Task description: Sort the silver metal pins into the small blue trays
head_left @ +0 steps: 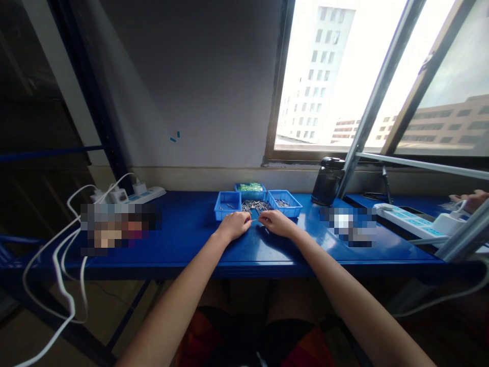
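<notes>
My left hand (237, 226) and my right hand (275, 223) are close together over the front middle of the blue table (183, 237). The fingers of both are closed in a pinch. A thin, light-coloured piece (255, 219) spans the small gap between the fingertips; its kind is too small to make out. Just beyond the hands lies a pile of small metal parts (255, 205). A blue bin (219, 213) with a few small pieces stands left of the pile. To its right, another blue bin (296, 210) contains more metal parts.
Behind the pile, a third blue bin (250, 195) holds green packets. A black bottle (327, 181) stands at the back right, near a metal post (359, 135). Power strips lie left (148, 194) and right (410, 221), with white cables (61, 265). Another person's hand (476, 199) shows far right.
</notes>
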The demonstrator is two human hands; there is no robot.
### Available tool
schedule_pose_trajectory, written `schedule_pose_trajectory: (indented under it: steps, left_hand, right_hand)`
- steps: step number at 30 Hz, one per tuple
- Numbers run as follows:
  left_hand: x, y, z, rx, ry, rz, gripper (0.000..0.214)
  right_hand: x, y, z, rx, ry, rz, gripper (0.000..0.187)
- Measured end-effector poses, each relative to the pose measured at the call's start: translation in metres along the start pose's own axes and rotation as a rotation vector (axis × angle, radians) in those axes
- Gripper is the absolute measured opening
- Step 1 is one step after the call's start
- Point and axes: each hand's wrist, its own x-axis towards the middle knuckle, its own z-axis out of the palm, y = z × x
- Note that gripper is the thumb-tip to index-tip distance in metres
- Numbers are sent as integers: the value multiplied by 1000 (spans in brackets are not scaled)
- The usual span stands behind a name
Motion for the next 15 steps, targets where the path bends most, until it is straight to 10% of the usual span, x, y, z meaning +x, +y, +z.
schedule_pose_trajectory:
  steps: [15]
  left_hand:
    - [-3, 4, -5, -1, -28, -25, 24]
  right_hand:
    - [2, 4, 3, 69, 55, -24, 18]
